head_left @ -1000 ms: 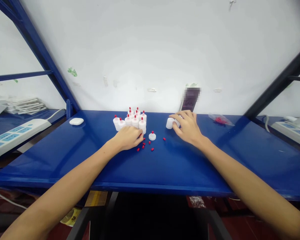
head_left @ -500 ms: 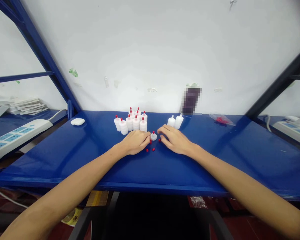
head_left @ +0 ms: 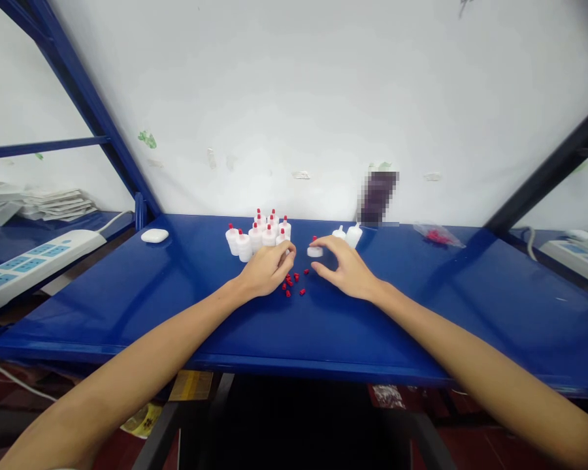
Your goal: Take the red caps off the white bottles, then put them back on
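My left hand is closed, thumb and fingertips pinched together, beside the group of bottles; anything between the tips is too hidden to make out. Small red caps lie loose on the table just right of and below it. Across from it, my right hand has its thumb and fingers apart. Near its index fingertip is a round white nozzle top with a red tip; I cannot tell whether they touch. Several white bottles with red tips stand upright, partly behind my left hand.
Two white bottles without red tips stand behind my right hand. Farther right lies a clear bag of red pieces. A white rounded case and a power strip are on the left. A blurred dark rectangle leans against the wall.
The white nozzle top has shifted right and away from me. My left hand has rotated into a pinch, more red caps show beside it, and my right hand's fingers have spread wider.
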`<state>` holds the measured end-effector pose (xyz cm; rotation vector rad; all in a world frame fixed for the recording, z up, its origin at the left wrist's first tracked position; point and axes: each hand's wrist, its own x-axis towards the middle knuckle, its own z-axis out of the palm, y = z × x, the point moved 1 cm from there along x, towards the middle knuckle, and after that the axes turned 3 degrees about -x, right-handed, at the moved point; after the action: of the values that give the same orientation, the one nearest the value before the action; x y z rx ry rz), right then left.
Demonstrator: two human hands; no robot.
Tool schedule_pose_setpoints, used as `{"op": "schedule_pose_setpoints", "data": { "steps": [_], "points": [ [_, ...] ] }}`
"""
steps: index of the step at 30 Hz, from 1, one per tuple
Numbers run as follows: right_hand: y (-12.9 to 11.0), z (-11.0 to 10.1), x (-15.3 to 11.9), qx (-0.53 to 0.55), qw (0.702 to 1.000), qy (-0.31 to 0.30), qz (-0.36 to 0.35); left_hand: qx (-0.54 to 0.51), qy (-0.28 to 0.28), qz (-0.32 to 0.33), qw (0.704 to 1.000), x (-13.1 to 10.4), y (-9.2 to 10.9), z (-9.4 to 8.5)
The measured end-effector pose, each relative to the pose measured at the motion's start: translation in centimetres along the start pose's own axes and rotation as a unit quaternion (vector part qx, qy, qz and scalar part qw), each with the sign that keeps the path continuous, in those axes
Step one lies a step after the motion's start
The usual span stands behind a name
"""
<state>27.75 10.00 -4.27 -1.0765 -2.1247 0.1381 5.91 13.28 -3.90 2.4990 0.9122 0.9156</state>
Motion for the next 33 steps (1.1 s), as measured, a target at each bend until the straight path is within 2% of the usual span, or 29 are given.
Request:
{"op": "schedule_pose_setpoints", "data": {
  "steps": [1, 3, 6, 8, 10, 14, 21, 25, 28, 30, 33],
  "points": [
    [-0.3, -0.1, 0.0, 0.037, 0.999, 0.005, 0.017, 0.002, -0.002, 0.006, 1.0, 0.0, 0.1, 0.0],
    [-1.2, -0.1, 0.0, 0.141, 0.988, -0.028, 0.049, 0.016, -0.018, 0.015, 1.0, -0.1, 0.3, -0.1],
    [-2.3, 0.4, -0.4, 0.298, 0.946, -0.092, 0.085, 0.035, -0.063, 0.045, 0.996, -0.2, 0.8, -0.1],
    [-2.6, 0.8, -0.5, 0.36, 0.922, -0.097, 0.103, 0.03, -0.101, 0.078, 0.991, -0.3, 1.0, 0.0],
    [-2.7, 1.1, -0.5, 0.405, 0.901, -0.098, 0.121, 0.02, -0.13, 0.102, 0.986, -0.4, 1.1, 0.0],
    [-2.2, 1.5, -0.2, 0.485, 0.854, -0.123, 0.141, -0.001, -0.143, 0.118, 0.983, -0.3, 0.9, 0.0],
    [-2.1, 1.5, -0.1, 0.533, 0.821, -0.119, 0.166, -0.035, -0.148, 0.134, 0.979, -0.1, 1.5, 0.1],
    [-2.2, 1.8, 0.0, 0.536, 0.819, -0.106, 0.174, -0.1, -0.145, 0.146, 0.973, 0.0, 2.4, 0.8],
    [-2.2, 2.0, 0.1, 0.516, 0.834, -0.096, 0.169, -0.108, -0.12, 0.145, 0.976, 0.0, 2.7, 1.4],
    [-2.0, 1.9, 0.3, 0.502, 0.847, -0.069, 0.164, -0.108, -0.083, 0.132, 0.982, -0.1, 2.5, 1.4],
    [-0.8, 0.7, 0.6, 0.45, 0.879, 0.027, 0.156, -0.091, 0.005, 0.087, 0.992, -0.1, 1.7, 0.4]
  ]
}}
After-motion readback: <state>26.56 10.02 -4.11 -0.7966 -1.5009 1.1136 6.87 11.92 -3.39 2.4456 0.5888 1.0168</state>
